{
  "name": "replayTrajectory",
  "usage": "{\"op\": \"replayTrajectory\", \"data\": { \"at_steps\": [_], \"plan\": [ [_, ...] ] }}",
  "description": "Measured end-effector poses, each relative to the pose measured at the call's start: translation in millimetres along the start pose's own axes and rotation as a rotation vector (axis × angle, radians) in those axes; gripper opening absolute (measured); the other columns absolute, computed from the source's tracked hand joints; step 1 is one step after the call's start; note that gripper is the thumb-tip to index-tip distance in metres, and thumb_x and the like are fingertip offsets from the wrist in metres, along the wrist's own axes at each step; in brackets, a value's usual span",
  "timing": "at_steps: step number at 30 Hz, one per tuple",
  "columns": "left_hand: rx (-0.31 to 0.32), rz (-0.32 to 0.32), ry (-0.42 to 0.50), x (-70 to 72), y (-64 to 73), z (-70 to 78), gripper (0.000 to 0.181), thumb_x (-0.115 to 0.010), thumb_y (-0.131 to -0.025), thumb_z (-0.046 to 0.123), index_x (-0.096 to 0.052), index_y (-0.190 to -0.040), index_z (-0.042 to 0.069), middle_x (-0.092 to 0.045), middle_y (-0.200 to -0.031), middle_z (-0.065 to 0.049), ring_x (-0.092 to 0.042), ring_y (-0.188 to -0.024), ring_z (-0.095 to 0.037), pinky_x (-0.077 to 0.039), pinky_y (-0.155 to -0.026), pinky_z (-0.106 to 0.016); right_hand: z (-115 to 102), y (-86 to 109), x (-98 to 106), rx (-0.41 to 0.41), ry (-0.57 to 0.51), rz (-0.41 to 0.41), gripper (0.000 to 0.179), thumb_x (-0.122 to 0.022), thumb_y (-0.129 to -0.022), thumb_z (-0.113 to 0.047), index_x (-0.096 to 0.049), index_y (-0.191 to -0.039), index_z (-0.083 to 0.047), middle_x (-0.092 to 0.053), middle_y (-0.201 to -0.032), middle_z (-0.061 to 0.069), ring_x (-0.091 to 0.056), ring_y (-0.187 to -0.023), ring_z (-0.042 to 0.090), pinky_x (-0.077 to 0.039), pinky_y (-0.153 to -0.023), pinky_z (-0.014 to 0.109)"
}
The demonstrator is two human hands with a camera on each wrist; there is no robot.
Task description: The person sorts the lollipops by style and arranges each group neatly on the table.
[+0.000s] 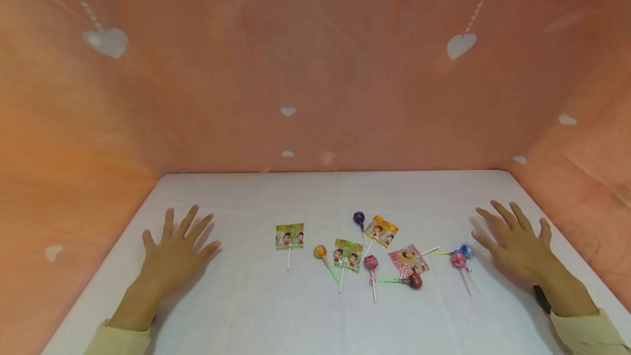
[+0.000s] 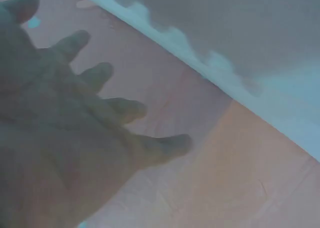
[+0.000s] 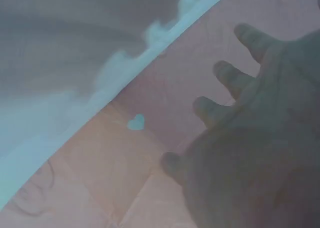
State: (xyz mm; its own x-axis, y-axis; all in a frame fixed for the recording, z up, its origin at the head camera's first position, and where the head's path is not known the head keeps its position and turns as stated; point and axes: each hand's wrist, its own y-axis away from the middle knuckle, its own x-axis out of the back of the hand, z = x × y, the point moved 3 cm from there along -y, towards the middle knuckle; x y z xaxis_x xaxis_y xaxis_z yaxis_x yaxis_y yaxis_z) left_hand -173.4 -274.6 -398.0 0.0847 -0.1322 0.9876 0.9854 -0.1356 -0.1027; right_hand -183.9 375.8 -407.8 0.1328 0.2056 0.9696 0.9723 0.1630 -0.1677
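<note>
My left hand (image 1: 175, 262) is at the left side of the white table, fingers spread and palm down, holding nothing. On the right side, my right hand (image 1: 517, 242) is spread the same way; nearest to it are a blue ball lollipop (image 1: 465, 251) and a pinkish-red one (image 1: 459, 259). Between the hands lie flat-wrapped lollipops: a green one (image 1: 290, 236), another green one (image 1: 348, 255), an orange one (image 1: 381, 231) and a pink one (image 1: 408, 261). Among them are ball lollipops: yellow-orange (image 1: 320, 251), purple (image 1: 359, 218), pink (image 1: 371, 262) and dark red (image 1: 415, 281). Both wrist views show only spread fingers.
The white tabletop (image 1: 256, 316) ends at the back against an orange-pink cloth wall (image 1: 315, 70) with white hearts. Similar cloth closes the left side (image 1: 64, 179) and right side (image 1: 596, 179).
</note>
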Motion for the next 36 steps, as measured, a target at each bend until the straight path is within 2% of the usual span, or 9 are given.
{"op": "replayTrajectory", "data": {
  "at_steps": [4,8,11,16,18,22,26,29,36],
  "plan": [
    [-0.023,0.034,-0.002,5.2,-3.5,1.8,0.07,-0.044,-0.099,0.061,-0.033,-0.155,0.021,-0.021,-0.165,-0.015,0.002,-0.151,-0.051,-0.008,-0.102,-0.084,-9,-1.9,3,0.024,-0.014,0.053,0.061,-0.043,-0.103,-0.044,-0.028,-0.156,-0.018,-0.017,-0.164,0.019,0.006,-0.154,0.041,0.005,-0.107,0.078],
    [-0.01,0.023,0.062,9.2,-10.9,14.0,0.069,-0.047,-0.099,0.057,-0.034,-0.154,0.019,-0.024,-0.163,-0.018,-0.005,-0.149,-0.053,-0.015,-0.101,-0.082,-37,-6.1,9,0.034,-0.062,0.071,0.06,-0.045,-0.103,-0.042,-0.031,-0.155,-0.015,-0.022,-0.161,0.022,-0.005,-0.151,0.045,-0.005,-0.103,0.077],
    [-0.006,-0.012,0.121,8.5,-15.7,33.1,0.066,-0.053,-0.099,0.051,-0.035,-0.153,0.017,-0.028,-0.16,-0.021,-0.011,-0.147,-0.055,-0.02,-0.102,-0.08,-67,-11.4,13,0.042,-0.088,0.062,0.065,-0.051,-0.101,-0.045,-0.031,-0.154,-0.013,-0.025,-0.159,0.023,-0.013,-0.148,0.048,-0.011,-0.102,0.075],
    [-0.04,-0.078,0.265,6.2,-25.7,70.1,0.06,-0.061,-0.097,0.04,-0.045,-0.148,0.013,-0.048,-0.146,-0.023,-0.035,-0.139,-0.05,-0.03,-0.102,-0.074,-121,-24.2,15,0.077,-0.128,0.042,0.075,-0.065,-0.093,-0.047,-0.036,-0.151,-0.01,-0.033,-0.154,0.023,-0.025,-0.141,0.048,-0.02,-0.1,0.072],
    [-0.065,-0.107,0.316,6.6,-32.3,83.6,0.056,-0.062,-0.097,0.037,-0.05,-0.145,0.011,-0.054,-0.14,-0.021,-0.045,-0.132,-0.047,-0.034,-0.102,-0.07,-140,-30.3,13,0.086,-0.154,0.026,0.076,-0.069,-0.09,-0.045,-0.038,-0.15,-0.008,-0.036,-0.153,0.021,-0.029,-0.14,0.047,-0.022,-0.101,0.071],
    [-0.113,-0.152,0.38,5.8,-44.5,106.6,0.051,-0.067,-0.095,0.031,-0.055,-0.14,0.011,-0.058,-0.137,-0.017,-0.051,-0.128,-0.041,-0.041,-0.102,-0.061,-167,-40.6,0,0.094,-0.183,-0.023,0.076,-0.073,-0.088,-0.041,-0.043,-0.148,-0.007,-0.041,-0.151,0.02,-0.033,-0.139,0.046,-0.024,-0.105,0.069],
    [-0.148,-0.169,0.415,0.0,-52.9,124.6,0.05,-0.072,-0.091,0.022,-0.058,-0.137,0.009,-0.058,-0.137,-0.015,-0.05,-0.128,-0.039,-0.043,-0.105,-0.056,-181,-47.6,-14,0.117,-0.185,-0.054,0.072,-0.074,-0.087,-0.038,-0.048,-0.145,-0.005,-0.046,-0.148,0.021,-0.038,-0.137,0.046,-0.028,-0.105,0.069],
    [-0.17,-0.179,0.413,-7.9,-56.0,132.7,0.05,-0.075,-0.088,0.017,-0.06,-0.134,0.008,-0.058,-0.137,-0.014,-0.05,-0.128,-0.039,-0.043,-0.105,-0.054,-184,-51.6,-23,0.124,-0.189,-0.074,0.069,-0.074,-0.087,-0.037,-0.051,-0.143,-0.004,-0.049,-0.145,0.021,-0.041,-0.135,0.046,-0.031,-0.105,0.067],
    [-0.209,-0.169,0.341,-21.9,-58.6,135.7,0.056,-0.08,-0.083,0.014,-0.06,-0.135,0.007,-0.057,-0.14,-0.009,-0.05,-0.127,-0.036,-0.044,-0.103,-0.054,-181,-55.4,-36,0.095,-0.176,-0.133,0.067,-0.073,-0.087,-0.038,-0.054,-0.14,-0.002,-0.052,-0.141,0.023,-0.044,-0.132,0.045,-0.034,-0.105,0.064]
  ]
}}
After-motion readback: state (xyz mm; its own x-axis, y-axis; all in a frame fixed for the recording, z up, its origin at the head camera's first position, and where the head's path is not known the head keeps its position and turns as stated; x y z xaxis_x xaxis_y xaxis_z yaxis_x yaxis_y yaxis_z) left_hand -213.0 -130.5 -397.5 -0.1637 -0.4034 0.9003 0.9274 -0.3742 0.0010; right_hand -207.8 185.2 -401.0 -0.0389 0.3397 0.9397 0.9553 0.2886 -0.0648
